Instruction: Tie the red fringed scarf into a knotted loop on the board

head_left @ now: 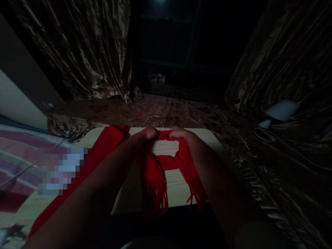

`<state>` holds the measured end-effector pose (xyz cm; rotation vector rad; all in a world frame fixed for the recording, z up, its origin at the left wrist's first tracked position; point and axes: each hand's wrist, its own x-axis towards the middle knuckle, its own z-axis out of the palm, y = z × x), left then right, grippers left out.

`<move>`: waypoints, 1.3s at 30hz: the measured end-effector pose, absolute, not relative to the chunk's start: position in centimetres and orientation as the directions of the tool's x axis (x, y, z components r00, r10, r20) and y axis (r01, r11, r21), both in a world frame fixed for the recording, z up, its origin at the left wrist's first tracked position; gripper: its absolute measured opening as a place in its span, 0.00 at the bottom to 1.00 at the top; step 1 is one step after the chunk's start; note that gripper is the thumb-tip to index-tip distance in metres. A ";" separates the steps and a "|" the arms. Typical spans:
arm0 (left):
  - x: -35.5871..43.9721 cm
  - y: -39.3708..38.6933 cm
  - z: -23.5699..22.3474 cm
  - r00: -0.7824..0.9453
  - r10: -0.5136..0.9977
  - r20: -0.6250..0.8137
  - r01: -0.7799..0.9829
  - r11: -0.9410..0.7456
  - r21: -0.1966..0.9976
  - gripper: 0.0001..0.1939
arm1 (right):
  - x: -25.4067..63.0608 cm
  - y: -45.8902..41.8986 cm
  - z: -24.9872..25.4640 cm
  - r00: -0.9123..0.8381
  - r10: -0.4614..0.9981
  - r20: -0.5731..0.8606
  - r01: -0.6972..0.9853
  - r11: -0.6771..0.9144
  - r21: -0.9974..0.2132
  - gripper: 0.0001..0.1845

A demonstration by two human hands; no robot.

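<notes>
A red scarf [169,162] with fringed ends lies on a pale wooden table [171,180], bent into a loop with bare wood showing in its middle. At the loop's far side, my left hand [150,133] and my right hand [178,132] are closed on the cloth, a short stretch of it between them. The two fringed ends hang toward me, the left one reaching past the table's near edge. Another length of red cloth [95,159] runs along the left side, partly behind my left forearm; whether it joins the scarf I cannot tell.
Striped bedding [18,152] lies at the left, with a blurred-out patch [62,169] beside the red cloth. Beyond the table is a patterned cloth-covered ledge [155,110] between curtains [103,52]. A white lamp [281,110] with a cord stands at the right. The room is dark.
</notes>
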<state>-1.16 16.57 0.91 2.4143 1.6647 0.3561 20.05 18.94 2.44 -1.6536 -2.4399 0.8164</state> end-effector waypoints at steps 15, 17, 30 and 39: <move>1.1 12.2 -0.4 0.321 0.946 -0.036 0.941 -0.315 0.123 0.32 | 21.1 15.7 -0.1 -0.480 0.877 -0.028 0.874 0.475 -0.103 0.31; 1.5 12.3 -1.1 0.270 0.962 -0.040 0.957 -0.264 0.121 0.33 | 21.0 16.1 -1.0 -0.436 0.898 -0.055 0.897 0.428 -0.113 0.32; 2.1 12.4 -1.3 0.195 0.981 0.008 0.973 -0.194 0.128 0.39 | 20.5 15.2 -1.4 -0.390 0.921 -0.026 0.916 0.385 -0.111 0.39; -0.3 6.2 2.8 0.129 0.976 0.177 0.973 -0.159 0.166 0.42 | 24.9 13.1 1.1 -0.348 0.914 0.209 0.876 0.396 -0.276 0.33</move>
